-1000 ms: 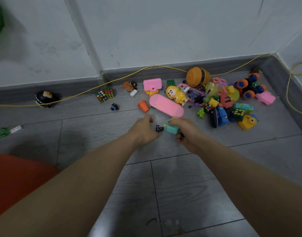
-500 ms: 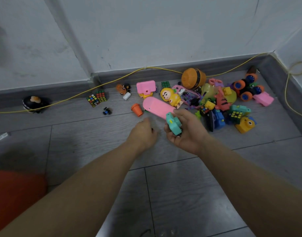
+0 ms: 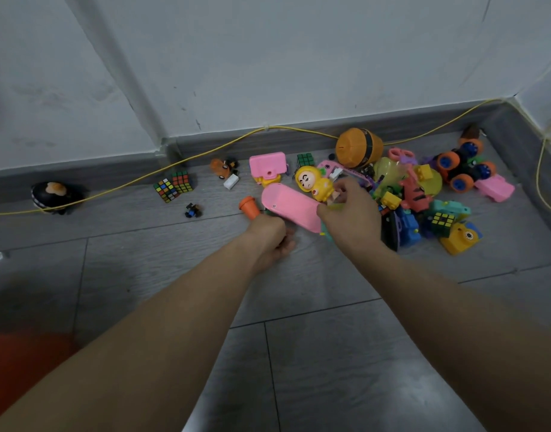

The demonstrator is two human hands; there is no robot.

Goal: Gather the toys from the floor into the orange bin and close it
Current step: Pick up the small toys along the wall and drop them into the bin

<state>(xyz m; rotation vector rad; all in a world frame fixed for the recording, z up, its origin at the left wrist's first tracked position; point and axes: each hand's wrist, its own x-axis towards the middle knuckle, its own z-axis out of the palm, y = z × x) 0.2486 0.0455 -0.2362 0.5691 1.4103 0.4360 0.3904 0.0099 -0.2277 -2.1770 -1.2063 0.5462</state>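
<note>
- R hand (image 3: 349, 219) is over the near end of the long pink oval plastic board (image 3: 288, 205), knuckles up. A sliver of teal toy (image 3: 325, 232) shows under the palm, so it reads as grasping that, w/ fingertips stretched toward the yellow cartoon doll figure (image 3: 314, 185).
- L hand (image 3: 269, 238) is fisted low on the grey tile floor (image 3: 299, 353), just below the small orange plastic cup (image 3: 250, 207). Clenched, but can't tell what's inside, if anything.
- Key relation: the pink board's long axis runs diagonally, far-left to near-right. Its near-right end sits under the R hand, its far-left end beside the orange cup. R hand is clearly nearer to it; L is nearer the cup.
- Main toy pile (image 3: 423, 194) lies right of the R hand, against the skirting. The two colourful puzzle cubes (image 3: 173, 185) and the black round toy (image 3: 54, 194) lie well apart to the left.
- The orange bin (image 3: 21, 369) is only a blurred patch cut off at the lower left edge, beside the L forearm. Lid and opening not visible.
- Judgement: early in the job, nearly all the toys are on the floor. Loads must swing back-left to the bin.
- Hidden: R palm and its grip detail, and the toys beneath it. The pile is too tangled to tell pieces apart.
</note>
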